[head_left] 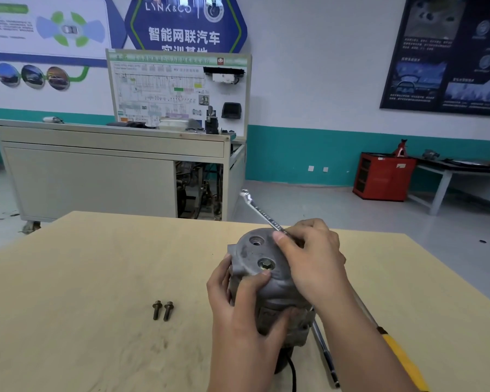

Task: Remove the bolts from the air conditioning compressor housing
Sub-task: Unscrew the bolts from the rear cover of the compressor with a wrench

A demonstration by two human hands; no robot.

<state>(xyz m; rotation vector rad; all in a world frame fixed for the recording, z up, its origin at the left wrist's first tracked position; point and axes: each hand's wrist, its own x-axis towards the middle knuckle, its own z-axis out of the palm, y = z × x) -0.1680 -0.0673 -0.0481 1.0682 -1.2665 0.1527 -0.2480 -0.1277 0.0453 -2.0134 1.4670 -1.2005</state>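
Head view looks down on a pale wooden table (96,278), where a grey metal compressor (248,254) stands on end near the front edge, right of centre. The left hand (238,301) is wrapped around the compressor's near left side, fingers curled across the body and thumb pointing up, its tip just below a seated bolt (266,264) in the top face. The right hand (314,267) arches over the top right of the compressor, thumb and fingers pinching the shaft of a slim silver wrench (259,212). The wrench slants up and away to the left, its far end in the air beyond the table. The working end is hidden under the fingers, so I cannot tell what it sits on. On the top face, beyond the seated bolt, is an open round hole (256,241). Two loose bolts (162,310) lie side by side on the table, well left of the compressor, heads away from the person. A steel bar (324,349) and a yellow-handled tool (402,360) lie on the table beneath the right forearm. A black cable (293,374) runs from the compressor's base toward the near edge.
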